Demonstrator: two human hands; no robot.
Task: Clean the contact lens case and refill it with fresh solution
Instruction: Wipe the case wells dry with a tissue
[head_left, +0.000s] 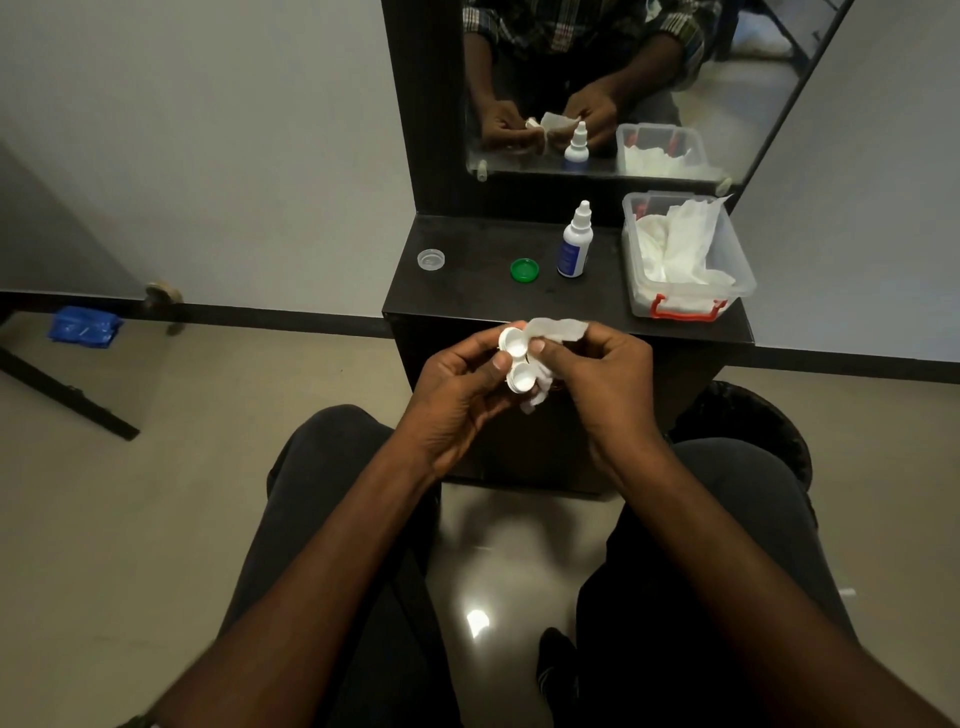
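A: Which step are we at?

B: Wiping, I'd say. Left hand (457, 374) is curled round the white contact lens case (515, 364), thumb pressing on it betw. the two wells. Case sits mid-frame, held in the air just in front of the desk (467, 291), both wells open and facing up.

A: And the other hand?

B: Right hand (597, 369) pinches a tissue (558, 328), fingers curled, thumb tip at the rim of the upper well. Tissue drapes over the top and a bit hangs below the case. Looks like drying/cleaning the wells, not refilling yet.

A: Caps?

B: Off. Green cap (524, 270) lies on the desk, center; clear cap (431, 259) well apart from it, toward the desk's left end.

A: Solution?

B: Solution bottle (574, 241) stands upright just right of the green cap, its cap on as far as I can tell. Tissue box (685, 254) at right of the desk.

A: Next move?

B: Prob. finish both wells w/ the tissue, then free the right hand, so drop the tissue, and reach up-frame for the bottle. Needs the case held level so solution doesn't spill. Can't tell if the wells are dry yet.
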